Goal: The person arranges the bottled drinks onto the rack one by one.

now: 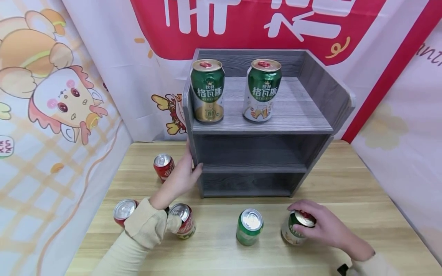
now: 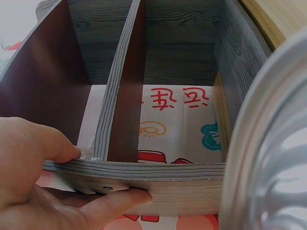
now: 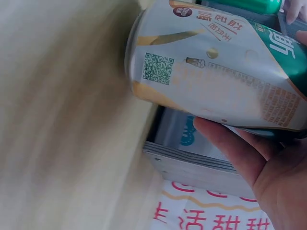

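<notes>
A grey wood-grain shelf (image 1: pixel 228 127) stands on the table, and my left hand (image 1: pixel 181 174) grips the edge of its left side panel. In the left wrist view, the thumb and fingers lie on either side of that panel (image 2: pixel 187 171). At the right, my right hand (image 1: pixel 326 226) holds a green and white drink can (image 1: pixel 291 233) near its top. The right wrist view shows this can (image 3: pixel 192 72) close over the table, with its QR code visible. Left of it stands a shorter green can (image 1: pixel 248 234) with a silver lid.
Two green-topped cans, one with gold (image 1: pixel 208 94) and one with white (image 1: pixel 263 92), stand on the shelf's upper board. Red cans stand left of the shelf (image 1: pixel 162 168) and around my left forearm (image 1: pixel 125 211), (image 1: pixel 185 224). Printed cloth (image 1: pixel 145 115) hangs behind.
</notes>
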A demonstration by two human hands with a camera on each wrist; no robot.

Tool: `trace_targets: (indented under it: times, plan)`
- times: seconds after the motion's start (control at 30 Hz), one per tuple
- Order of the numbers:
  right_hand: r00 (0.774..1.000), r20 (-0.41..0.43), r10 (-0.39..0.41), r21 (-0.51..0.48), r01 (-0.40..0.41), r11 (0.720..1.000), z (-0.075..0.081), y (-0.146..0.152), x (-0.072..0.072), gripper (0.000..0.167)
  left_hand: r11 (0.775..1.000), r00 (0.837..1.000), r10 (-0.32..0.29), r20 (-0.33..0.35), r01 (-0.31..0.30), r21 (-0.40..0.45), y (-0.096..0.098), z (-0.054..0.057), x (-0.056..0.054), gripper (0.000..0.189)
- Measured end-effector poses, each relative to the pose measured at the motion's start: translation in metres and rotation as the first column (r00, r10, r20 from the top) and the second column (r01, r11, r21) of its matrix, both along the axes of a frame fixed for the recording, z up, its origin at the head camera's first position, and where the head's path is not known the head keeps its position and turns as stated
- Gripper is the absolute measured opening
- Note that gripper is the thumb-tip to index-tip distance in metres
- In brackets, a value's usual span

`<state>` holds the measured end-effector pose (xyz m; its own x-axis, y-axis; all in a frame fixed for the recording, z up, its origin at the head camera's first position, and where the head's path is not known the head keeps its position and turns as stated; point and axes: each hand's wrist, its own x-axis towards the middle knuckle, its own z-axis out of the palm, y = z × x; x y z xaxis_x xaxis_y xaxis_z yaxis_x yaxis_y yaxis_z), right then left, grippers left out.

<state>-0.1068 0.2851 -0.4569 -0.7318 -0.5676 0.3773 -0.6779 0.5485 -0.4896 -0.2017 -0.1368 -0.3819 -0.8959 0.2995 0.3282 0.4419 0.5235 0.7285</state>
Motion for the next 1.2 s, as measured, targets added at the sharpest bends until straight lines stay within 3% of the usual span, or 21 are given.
trace_targets:
  times: [0.17,0.6,0.73,1.2]
  plan:
    - [1.000,0.027,0.008,-0.012,-0.008,1.000,0.017,0.001,-0.006,0.055,1.000,1.000,-0.007,-0.026,0.007,0.002,0.001,0.000,0.000,0.091]
    - [0.991,0.049,0.122,-0.033,-0.120,0.992,0.074,-0.002,-0.024,0.049,1.000,1.000,0.002,-0.018,-0.002,-0.009,0.000,0.000,0.000,0.091]
    - [0.990,0.012,0.144,-0.019,-0.144,0.989,0.090,-0.004,-0.029,0.048,1.000,1.000,0.004,-0.012,-0.004,-0.015,0.000,0.000,0.001,0.090]
    - [0.973,-0.029,0.227,-0.030,-0.228,0.973,0.126,-0.010,-0.036,0.056,1.000,1.000,-0.003,-0.013,0.003,-0.005,0.000,0.000,0.001,0.091]
